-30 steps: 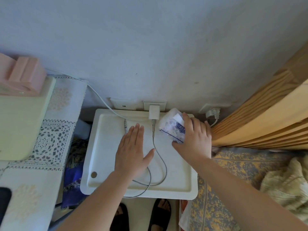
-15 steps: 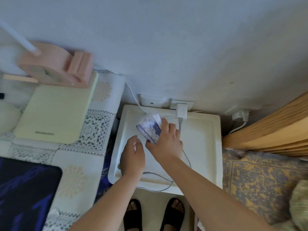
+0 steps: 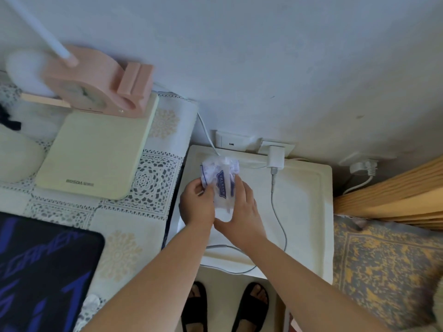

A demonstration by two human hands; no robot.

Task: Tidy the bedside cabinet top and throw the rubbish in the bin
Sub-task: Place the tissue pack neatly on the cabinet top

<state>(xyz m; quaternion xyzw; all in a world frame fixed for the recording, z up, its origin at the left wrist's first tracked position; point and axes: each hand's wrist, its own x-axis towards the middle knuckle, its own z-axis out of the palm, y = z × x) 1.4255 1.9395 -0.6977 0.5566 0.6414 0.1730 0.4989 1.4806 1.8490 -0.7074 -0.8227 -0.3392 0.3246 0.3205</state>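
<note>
Pale blue wall [image 3: 263, 56] w/ sockets [image 3: 231, 143] — wooden bedframe [image 3: 395, 188] right.

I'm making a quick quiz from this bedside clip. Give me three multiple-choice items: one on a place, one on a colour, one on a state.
1. Where is the white charger block?
A on the floor
B plugged in at the wall behind the white cabinet top
C on the bed

2. What colour is the clock-shaped stand?
A pink
B green
C black

3. What holds the crinkled clear plastic packet with blue print?
A nothing
B left hand only
C both hands, with the right hand

Answers: B, it sits at the socket; A, its body is pink; C, both hands close around it.
</note>
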